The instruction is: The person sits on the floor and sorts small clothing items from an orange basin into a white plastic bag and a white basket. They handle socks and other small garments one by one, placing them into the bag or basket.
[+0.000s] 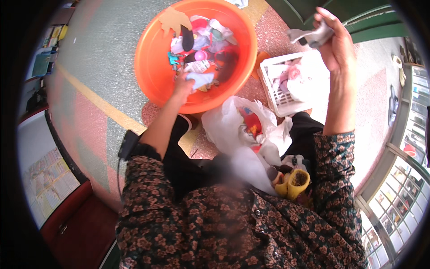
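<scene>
A wide orange plastic basin (151,67) sits on the floor before me, filled with mixed small items. My left hand (184,86) reaches inside it, its fingers on a light-blue cloth piece (201,80). Close to that hand lie a white labelled bottle (197,66), a pink ball (201,55), a teal plastic toy (173,58) and a black sole-shaped piece (187,38). Raised at the upper right, my right hand (337,43) grips a crumpled grey piece (319,33), perhaps fabric. Its exact kind is unclear.
Beside the basin stands a white plastic basket (280,107) with pale and pink items. An open white plastic bag (218,122) rests between my legs. Yellow and brown objects (294,183) lie in my lap. A green panel (376,28) borders the upper right; glazed shelving (399,188) lines the right.
</scene>
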